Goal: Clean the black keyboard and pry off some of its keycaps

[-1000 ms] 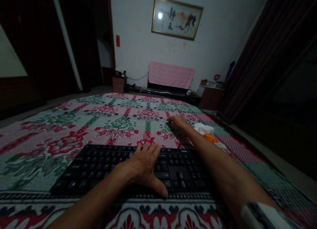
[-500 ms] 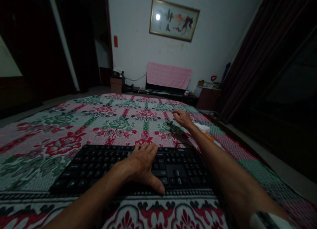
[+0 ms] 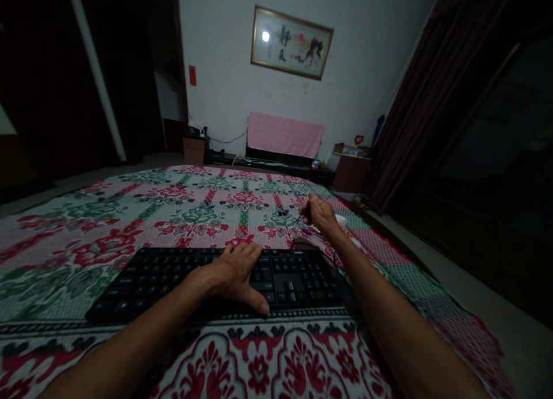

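A black keyboard (image 3: 289,281) lies on the flowered bedspread (image 3: 259,361). My left hand (image 3: 237,275) rests flat across its middle keys, fingers together and thumb spread toward the near edge. Beyond the keyboard's right end, my right hand (image 3: 320,212) is closed with the fingertips pinched. A thin dark strand, apparently part of the cable, shows at those fingertips; the exact grip is hard to make out in the dim light. The keyboard's dark cable (image 3: 302,243) curves from its back edge to below the right hand, where small bluish and reddish bits show.
Behind the right hand lies a white item (image 3: 341,220), partly hidden. Past the bed's far edge stand a pink-towel-covered screen (image 3: 285,135), a left cabinet (image 3: 194,151) and a right cabinet (image 3: 352,173). Dark curtains (image 3: 415,99) hang at right.
My right hand has gone from loosely bent fingers to a pinch. The blurred dark bundle below it now shows as loose cable loops. My left hand stays on the keyboard; the view has shifted slightly.
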`<state>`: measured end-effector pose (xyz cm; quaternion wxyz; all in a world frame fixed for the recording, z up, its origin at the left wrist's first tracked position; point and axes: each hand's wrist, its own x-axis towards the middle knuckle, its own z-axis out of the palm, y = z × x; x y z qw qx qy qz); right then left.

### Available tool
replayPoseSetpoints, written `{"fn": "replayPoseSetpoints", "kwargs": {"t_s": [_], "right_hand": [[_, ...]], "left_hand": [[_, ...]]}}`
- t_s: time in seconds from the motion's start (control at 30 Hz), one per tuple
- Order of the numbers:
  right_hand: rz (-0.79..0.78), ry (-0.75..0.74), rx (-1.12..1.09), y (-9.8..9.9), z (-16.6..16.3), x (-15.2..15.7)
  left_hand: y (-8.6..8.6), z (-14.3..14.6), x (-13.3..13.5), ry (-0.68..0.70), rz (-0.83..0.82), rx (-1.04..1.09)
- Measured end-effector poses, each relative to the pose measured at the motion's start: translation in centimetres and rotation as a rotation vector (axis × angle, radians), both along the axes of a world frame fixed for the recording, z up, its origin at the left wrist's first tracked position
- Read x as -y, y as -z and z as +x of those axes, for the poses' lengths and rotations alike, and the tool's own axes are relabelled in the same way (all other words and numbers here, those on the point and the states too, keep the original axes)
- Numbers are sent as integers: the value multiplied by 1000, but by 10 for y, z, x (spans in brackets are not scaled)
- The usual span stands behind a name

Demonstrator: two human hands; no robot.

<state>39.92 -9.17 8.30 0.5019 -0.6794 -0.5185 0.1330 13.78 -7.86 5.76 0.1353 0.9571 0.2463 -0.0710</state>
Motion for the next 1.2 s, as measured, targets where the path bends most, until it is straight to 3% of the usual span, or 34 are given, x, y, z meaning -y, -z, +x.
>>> {"fn": "replayPoseSetpoints", "kwargs": {"t_s": [0.2, 0.5, 0.7, 1.03, 1.2], "right_hand": [[-134, -366, -320, 7, -12, 18], [-236, -571, -245, 15, -22, 26], [-251, -594, -188, 19, -25, 24], [-181, -561, 223, 18, -38, 28], [-154, -561, 306, 18, -36, 29]], "left_hand": [[-2, 0, 0, 1, -15, -2], [0, 0, -1, 3, -21, -8], [2, 0, -2, 1, -15, -10], [4, 0, -3, 3, 2, -14], [5, 0, -4, 10, -1, -10]]}}
